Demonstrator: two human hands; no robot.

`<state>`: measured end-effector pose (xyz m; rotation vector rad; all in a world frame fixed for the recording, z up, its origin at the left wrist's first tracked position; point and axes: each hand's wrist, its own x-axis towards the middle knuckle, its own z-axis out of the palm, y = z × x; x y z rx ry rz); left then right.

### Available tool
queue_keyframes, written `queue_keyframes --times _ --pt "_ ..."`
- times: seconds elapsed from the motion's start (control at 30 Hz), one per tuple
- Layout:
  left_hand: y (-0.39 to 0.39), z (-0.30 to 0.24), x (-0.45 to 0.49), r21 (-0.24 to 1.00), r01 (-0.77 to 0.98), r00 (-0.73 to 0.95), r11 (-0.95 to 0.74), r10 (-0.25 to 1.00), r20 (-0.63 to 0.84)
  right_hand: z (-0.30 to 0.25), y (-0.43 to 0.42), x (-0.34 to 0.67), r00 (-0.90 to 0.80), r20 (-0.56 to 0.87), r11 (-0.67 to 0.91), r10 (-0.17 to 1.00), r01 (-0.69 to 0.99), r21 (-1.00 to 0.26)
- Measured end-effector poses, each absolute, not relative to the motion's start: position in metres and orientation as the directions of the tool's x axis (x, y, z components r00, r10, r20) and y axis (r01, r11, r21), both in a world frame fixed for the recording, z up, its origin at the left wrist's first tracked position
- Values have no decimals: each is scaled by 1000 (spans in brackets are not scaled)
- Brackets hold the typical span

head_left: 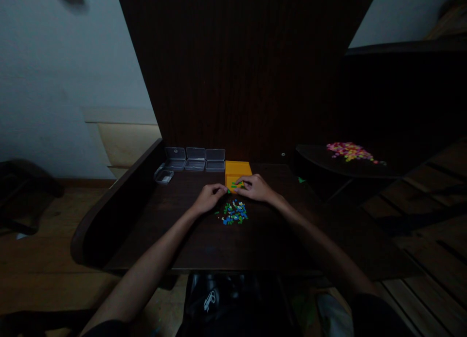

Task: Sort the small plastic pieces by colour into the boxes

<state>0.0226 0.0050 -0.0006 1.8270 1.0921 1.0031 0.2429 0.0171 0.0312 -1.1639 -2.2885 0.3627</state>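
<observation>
Small pile of green and blue pieces (234, 213) lying mid-desk, just before you. Above it, your right hand (255, 187) is pinching a green piece (237, 185) at the front edge of the orange box (238, 169). Your left hand (207, 197) is resting beside it with fingers (221, 188) pressed together; whether they are holding anything cannot be told. Clear boxes (195, 159) are lining the rear of the desk (175, 239).

I am looking at a pile (234, 213) mixing green, blue and white on a dark brown table (175, 230). The box (238, 169) is glowing orange-yellow. The cases (195, 159) are showing clear. A far heap (349, 151) is showing pink, yellow and orange against a near-black shelf (321, 163).
</observation>
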Motion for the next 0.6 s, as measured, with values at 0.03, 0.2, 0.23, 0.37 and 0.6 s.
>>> queue_keyframes --times 0.03,0.2,0.23,0.37,0.6 --pt "6 -1 23 905 282 311 -318 923 227 31 14 240 -492 364 612 791 634 -473" --pt "7 -4 24 966 150 277 -209 947 162 32 5 226 -558 406 690 724 588 -423" --pt "8 -5 25 972 134 272 -191 951 149 31 5 225 -558 407 690 723 598 -406" --pt "9 -7 26 987 75 264 -141 957 117 30 5 222 -513 428 663 744 641 -386" --pt "7 -6 30 998 13 200 -67 978 63 31 3 219 -510 401 639 761 694 -331"
